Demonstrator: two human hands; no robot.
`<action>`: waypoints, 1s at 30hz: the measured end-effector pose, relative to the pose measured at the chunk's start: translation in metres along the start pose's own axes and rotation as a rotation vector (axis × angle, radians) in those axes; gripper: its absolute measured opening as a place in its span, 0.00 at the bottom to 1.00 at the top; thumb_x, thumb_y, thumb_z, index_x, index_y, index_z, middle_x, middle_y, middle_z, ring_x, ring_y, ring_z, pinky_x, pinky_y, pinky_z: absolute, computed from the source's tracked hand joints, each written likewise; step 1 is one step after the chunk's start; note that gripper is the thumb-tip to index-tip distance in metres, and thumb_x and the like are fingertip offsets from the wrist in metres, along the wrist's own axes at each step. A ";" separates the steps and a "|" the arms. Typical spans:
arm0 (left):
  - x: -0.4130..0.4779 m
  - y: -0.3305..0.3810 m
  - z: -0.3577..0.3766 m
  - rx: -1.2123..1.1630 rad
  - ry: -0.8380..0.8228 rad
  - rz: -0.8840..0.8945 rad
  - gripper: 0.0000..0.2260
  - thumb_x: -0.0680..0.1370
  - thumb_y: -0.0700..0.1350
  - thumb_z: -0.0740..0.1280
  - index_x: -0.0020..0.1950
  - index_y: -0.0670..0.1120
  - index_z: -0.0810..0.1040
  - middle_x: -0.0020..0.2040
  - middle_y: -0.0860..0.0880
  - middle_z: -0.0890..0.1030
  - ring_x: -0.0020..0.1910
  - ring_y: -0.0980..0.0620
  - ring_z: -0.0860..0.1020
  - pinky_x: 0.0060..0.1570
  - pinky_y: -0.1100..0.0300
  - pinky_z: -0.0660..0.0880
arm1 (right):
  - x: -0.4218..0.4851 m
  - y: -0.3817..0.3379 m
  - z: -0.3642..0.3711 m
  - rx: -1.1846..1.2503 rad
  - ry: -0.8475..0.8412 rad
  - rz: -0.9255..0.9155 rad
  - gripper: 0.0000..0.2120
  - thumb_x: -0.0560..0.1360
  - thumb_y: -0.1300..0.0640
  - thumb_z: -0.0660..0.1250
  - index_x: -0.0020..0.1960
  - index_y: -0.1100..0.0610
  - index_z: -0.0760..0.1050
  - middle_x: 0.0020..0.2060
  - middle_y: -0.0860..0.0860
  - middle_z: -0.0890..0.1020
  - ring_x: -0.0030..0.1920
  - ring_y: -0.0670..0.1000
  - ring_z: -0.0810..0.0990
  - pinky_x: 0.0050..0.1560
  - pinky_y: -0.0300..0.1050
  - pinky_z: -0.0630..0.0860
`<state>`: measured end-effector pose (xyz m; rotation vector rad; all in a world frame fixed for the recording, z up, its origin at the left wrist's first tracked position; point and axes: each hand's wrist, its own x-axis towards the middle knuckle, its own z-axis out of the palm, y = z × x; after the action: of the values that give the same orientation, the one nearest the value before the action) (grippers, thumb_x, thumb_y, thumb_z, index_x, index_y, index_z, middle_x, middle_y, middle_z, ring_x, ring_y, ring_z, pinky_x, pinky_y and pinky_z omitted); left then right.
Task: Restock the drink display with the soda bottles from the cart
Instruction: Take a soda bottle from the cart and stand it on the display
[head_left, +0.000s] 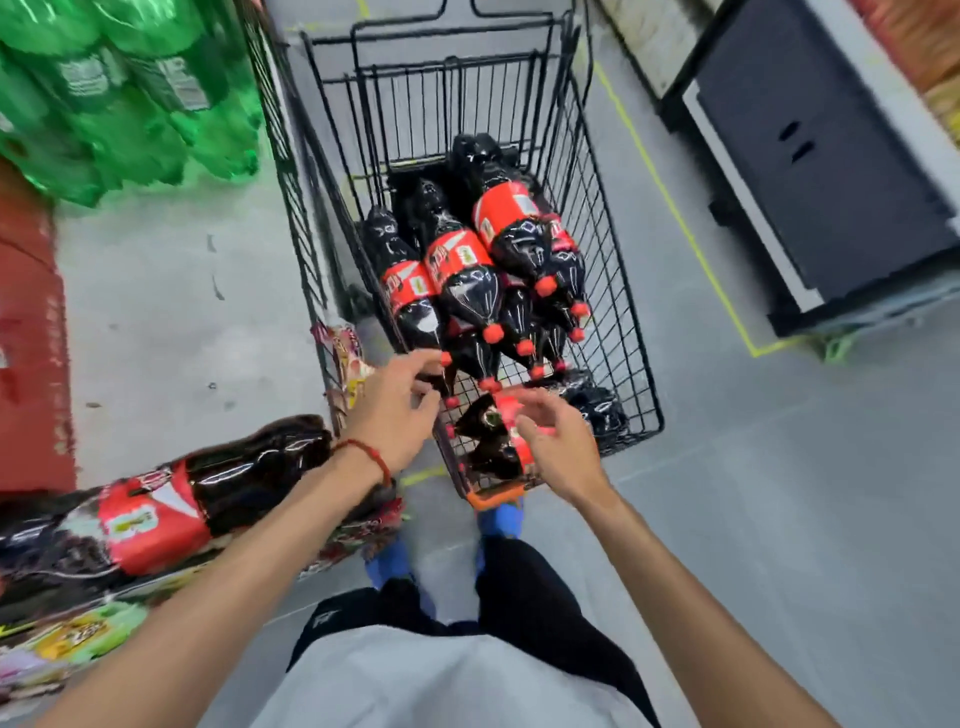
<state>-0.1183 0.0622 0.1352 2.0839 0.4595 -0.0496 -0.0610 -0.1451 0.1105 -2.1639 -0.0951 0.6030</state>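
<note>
Dark cola bottles (460, 270) with red labels and red caps are piled in the black wire cart (623, 322), caps toward the person. Label writing is too blurry to read. Left hand (395, 410) hangs over the cart's near end, fingers loosely spread, gripping nothing. Right hand (558, 441) is open-ish beside a bottle (498, 436), can't tell if touching. Green bottles (130, 93) sit on the display (31, 322) at left, more cola (156, 514) lower left.

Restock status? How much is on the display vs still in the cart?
Done: dark cola bottles already lie on the display at lower left. In hand: nothing gripped yet; left hand and right hand reach open toward the near end of the cart. Left: a pile of red-capped bottles still in it, so well short of finished.
</note>
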 end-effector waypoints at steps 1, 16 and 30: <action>0.004 0.000 0.008 0.003 -0.037 -0.008 0.20 0.79 0.34 0.64 0.69 0.48 0.76 0.57 0.52 0.79 0.49 0.55 0.79 0.56 0.52 0.80 | 0.004 0.007 -0.009 -0.009 0.002 0.023 0.13 0.79 0.62 0.68 0.63 0.54 0.80 0.53 0.46 0.85 0.55 0.43 0.82 0.59 0.41 0.78; 0.061 -0.049 0.182 0.062 -0.113 -0.362 0.23 0.76 0.28 0.58 0.66 0.44 0.79 0.51 0.51 0.78 0.55 0.49 0.80 0.62 0.48 0.78 | 0.138 0.133 -0.063 -0.739 -0.547 -0.073 0.27 0.78 0.53 0.73 0.74 0.52 0.69 0.68 0.53 0.73 0.70 0.54 0.70 0.63 0.51 0.72; 0.095 -0.146 0.254 0.467 -0.613 -0.645 0.33 0.74 0.37 0.69 0.76 0.44 0.60 0.59 0.40 0.79 0.56 0.38 0.79 0.55 0.45 0.79 | 0.226 0.194 -0.038 -1.319 -0.924 -0.250 0.54 0.65 0.48 0.77 0.81 0.50 0.48 0.72 0.55 0.68 0.74 0.60 0.65 0.78 0.64 0.56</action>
<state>-0.0428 -0.0530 -0.1398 2.1258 0.7588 -1.2344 0.1271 -0.2318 -0.1062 -2.7059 -1.6091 1.6442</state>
